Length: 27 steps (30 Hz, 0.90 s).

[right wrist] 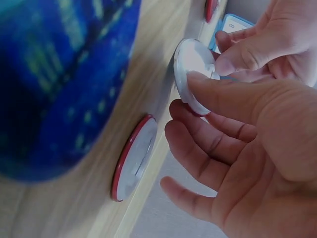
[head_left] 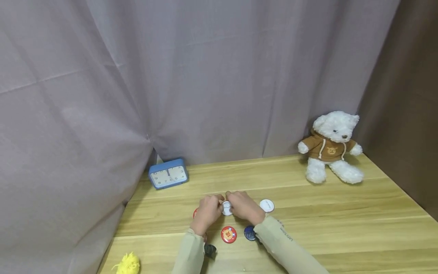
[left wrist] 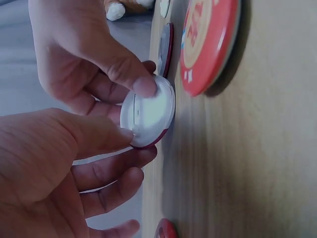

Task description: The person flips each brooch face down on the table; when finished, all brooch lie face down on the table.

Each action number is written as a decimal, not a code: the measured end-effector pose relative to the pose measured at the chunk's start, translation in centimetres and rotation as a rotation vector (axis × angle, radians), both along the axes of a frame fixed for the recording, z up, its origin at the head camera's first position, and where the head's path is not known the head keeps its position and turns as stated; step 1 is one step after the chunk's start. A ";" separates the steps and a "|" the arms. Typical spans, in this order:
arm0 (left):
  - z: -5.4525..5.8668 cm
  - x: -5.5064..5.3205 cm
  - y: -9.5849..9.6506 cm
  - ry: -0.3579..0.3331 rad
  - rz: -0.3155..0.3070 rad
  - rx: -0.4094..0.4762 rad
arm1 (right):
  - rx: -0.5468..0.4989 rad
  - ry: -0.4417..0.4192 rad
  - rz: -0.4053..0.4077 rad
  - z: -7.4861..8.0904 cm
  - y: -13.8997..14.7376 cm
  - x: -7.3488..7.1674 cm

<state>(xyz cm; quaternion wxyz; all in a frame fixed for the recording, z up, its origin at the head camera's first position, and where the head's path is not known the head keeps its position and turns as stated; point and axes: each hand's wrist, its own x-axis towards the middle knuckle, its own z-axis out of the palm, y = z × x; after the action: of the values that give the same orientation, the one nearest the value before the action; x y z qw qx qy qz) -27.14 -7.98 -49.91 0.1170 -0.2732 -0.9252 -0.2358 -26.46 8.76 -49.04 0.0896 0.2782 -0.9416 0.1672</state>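
Both hands meet over the table at a round pin-back badge (head_left: 227,208), its white back and pin facing up. My left hand (head_left: 208,209) pinches its left edge between thumb and fingers. The right hand (head_left: 244,205) grips the other side, its thumb (right wrist: 198,79) lying on the badge's back. In the left wrist view a thin pin bar crosses the badge (left wrist: 148,111), and a red rim shows below. Whether the pin is fastened cannot be made out.
Nearer me lie a red badge (head_left: 229,234) and a dark blue badge (head_left: 249,233). A white-backed badge (head_left: 267,205) is by the right wrist; another red one (head_left: 195,213) is half hidden. Around stand a blue clock (head_left: 169,175), a teddy bear (head_left: 332,148) and yellow yarn (head_left: 128,264).
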 end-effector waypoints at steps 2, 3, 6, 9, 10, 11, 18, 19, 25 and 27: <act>0.2 0.2 0.1 -0.020 0.004 0.002 | 0.003 0.008 -0.011 -0.1 -0.1 0.0; 0.3 0.3 0.1 -0.028 0.008 -0.003 | 0.006 0.011 -0.017 -0.1 -0.2 0.0; 0.5 0.5 0.2 -0.036 0.019 -0.035 | 0.005 0.013 -0.029 -0.3 -0.4 0.0; 0.4 0.6 0.4 -0.042 0.025 -0.054 | 0.012 0.008 -0.044 -0.4 -0.6 0.0; 0.4 0.6 0.4 -0.044 0.028 -0.056 | 0.014 0.005 -0.049 -0.4 -0.6 0.0; 0.4 0.6 0.4 -0.051 0.031 -0.053 | 0.020 0.002 -0.054 -0.4 -0.7 0.0; 0.0 0.5 0.4 -0.133 0.029 -0.068 | 0.033 -0.045 -0.061 0.0 -0.8 0.1; -0.1 0.5 0.4 -0.141 0.026 -0.070 | 0.036 -0.052 -0.061 0.0 -0.8 0.0; -0.3 0.4 0.4 -0.137 0.026 -0.067 | 0.056 -0.078 -0.045 -0.1 -0.7 -0.3; -0.4 0.4 0.4 -0.128 0.027 -0.075 | 0.054 -0.090 -0.028 0.1 -0.6 -0.4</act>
<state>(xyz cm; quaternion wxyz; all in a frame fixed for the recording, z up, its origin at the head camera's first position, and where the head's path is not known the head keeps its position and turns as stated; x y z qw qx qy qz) -26.74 -7.62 -50.36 0.0502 -0.2493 -0.9426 -0.2164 -26.81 8.16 -48.97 0.0419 0.2593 -0.9527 0.1528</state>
